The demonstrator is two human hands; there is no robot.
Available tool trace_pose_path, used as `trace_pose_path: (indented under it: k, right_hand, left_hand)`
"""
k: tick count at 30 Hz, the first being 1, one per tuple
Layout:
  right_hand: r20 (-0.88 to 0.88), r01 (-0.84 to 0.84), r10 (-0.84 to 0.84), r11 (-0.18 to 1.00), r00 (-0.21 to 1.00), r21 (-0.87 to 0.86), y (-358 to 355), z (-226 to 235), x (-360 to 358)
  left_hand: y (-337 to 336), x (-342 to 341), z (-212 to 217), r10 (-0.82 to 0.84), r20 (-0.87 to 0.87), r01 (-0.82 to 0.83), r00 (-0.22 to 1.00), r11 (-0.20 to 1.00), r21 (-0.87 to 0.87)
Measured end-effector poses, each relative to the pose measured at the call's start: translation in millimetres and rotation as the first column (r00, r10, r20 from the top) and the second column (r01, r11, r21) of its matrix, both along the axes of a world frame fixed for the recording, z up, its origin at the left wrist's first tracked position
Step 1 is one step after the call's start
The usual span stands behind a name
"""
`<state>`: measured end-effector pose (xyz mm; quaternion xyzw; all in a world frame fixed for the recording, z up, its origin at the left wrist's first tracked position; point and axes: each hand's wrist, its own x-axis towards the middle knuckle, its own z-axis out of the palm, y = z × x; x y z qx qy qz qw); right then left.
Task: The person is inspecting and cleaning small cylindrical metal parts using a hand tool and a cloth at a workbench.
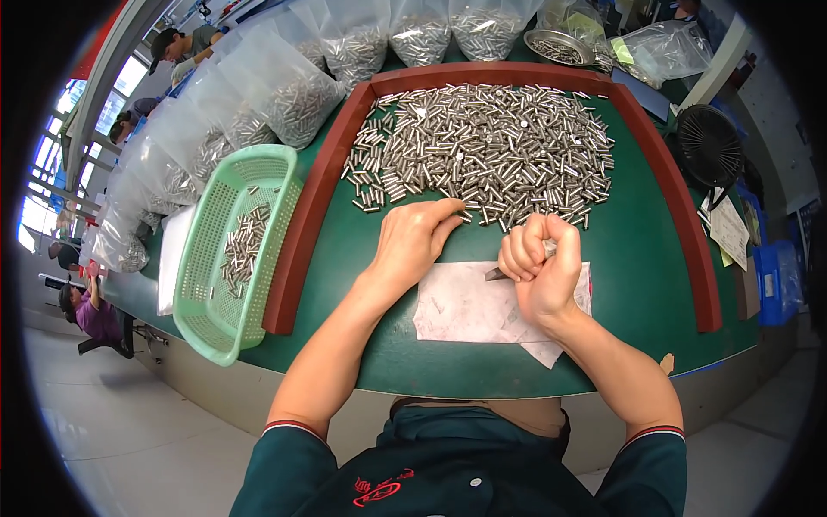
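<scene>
Right hand (541, 267) fists several pins; left hand (418, 237) pinches at the pile (482, 146), twelve o'clock. Basket (202, 302), nine o'clock, holds few; most remain.

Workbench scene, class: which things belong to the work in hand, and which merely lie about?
In use: left hand, right hand, pile of metal pins, white sheet, green basket.
Lying about: black fan, metal bowl, blue box.
</scene>
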<state>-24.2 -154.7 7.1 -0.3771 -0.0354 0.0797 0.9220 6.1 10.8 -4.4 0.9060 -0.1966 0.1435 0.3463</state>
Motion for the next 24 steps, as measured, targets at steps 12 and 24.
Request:
trace_pose_path:
  k: [12, 24]
  right_hand:
    - [-0.012, 0.004, -0.004, 1.000, 1.000, 0.004, 2, 2, 2]
    - [-0.003, 0.024, -0.024, 1.000, 1.000, -0.013, 2, 3, 1]
  left_hand:
    - [-3, -4, 9, -0.133, 0.014, 0.121, 0.991, 0.938, 0.325]
    - [-8, 0, 9, -0.158, 0.067, 0.126, 0.985, 0.933, 0.337]
